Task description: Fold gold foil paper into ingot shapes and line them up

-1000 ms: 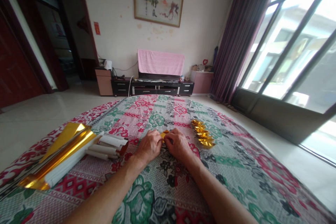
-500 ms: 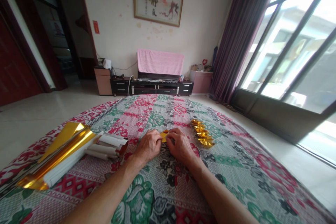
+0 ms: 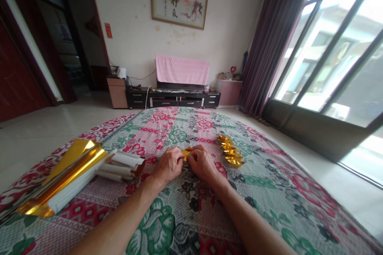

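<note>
Between my two hands, low over the patterned cloth, is a small piece of gold foil paper (image 3: 186, 152), mostly covered by my fingers. My left hand (image 3: 170, 164) pinches its left side, fingers curled. On the other side my right hand (image 3: 202, 162) is closed on the paper with thumb and fingertips together. Just right of my right hand stands a row of several folded gold paper ingots (image 3: 229, 151), touching one another. To the left lie gold foil sheets (image 3: 74, 167), curled up, beside several white paper rolls (image 3: 119, 167).
A floral cloth (image 3: 161, 223) covers the round table. Beyond its far edge stand a low black TV cabinet (image 3: 176, 99) and a screen under a pink cloth (image 3: 182, 70). Glass doors (image 3: 329, 55) with a purple curtain (image 3: 263, 44) are on the right.
My right hand has shifted slightly left and its fingers have moved on the gold foil paper. My left hand stays nearly in place. The ingots and sheets have not moved on the cloth.
</note>
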The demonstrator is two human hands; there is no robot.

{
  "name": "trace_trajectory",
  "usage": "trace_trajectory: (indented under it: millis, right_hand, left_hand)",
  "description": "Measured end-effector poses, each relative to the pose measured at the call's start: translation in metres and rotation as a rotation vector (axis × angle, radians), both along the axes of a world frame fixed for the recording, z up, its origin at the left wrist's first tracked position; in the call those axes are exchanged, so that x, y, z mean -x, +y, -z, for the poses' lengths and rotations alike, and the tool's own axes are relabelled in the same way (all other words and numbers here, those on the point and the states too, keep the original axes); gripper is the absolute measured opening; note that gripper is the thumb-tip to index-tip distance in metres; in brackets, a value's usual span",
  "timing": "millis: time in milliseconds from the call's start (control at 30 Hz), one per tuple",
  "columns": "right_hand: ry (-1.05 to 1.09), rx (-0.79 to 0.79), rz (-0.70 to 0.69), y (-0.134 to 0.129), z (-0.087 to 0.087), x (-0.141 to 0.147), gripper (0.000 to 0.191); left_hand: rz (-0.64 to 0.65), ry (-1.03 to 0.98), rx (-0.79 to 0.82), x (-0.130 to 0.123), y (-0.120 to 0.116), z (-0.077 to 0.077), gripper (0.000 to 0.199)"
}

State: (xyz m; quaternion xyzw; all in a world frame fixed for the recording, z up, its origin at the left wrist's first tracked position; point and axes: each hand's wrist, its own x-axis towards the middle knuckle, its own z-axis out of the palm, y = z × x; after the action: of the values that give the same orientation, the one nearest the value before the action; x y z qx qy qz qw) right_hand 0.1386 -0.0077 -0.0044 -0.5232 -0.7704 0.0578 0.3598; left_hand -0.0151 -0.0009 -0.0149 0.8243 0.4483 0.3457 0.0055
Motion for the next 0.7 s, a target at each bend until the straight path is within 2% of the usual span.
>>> trace_trajectory:
  millis: [500,700]
  right_hand:
    - [0.014,0.081,0.059,0.000,-0.011,0.005,0.016]
    - [0.023,0.089,0.064,0.000,-0.009,0.005,0.015]
  left_hand:
    - [-0.012,-0.001,0.009,0.000,-0.004,-0.006,0.016]
    - [-0.003,-0.026,0.013,0.000,-0.002,-0.003,0.016]
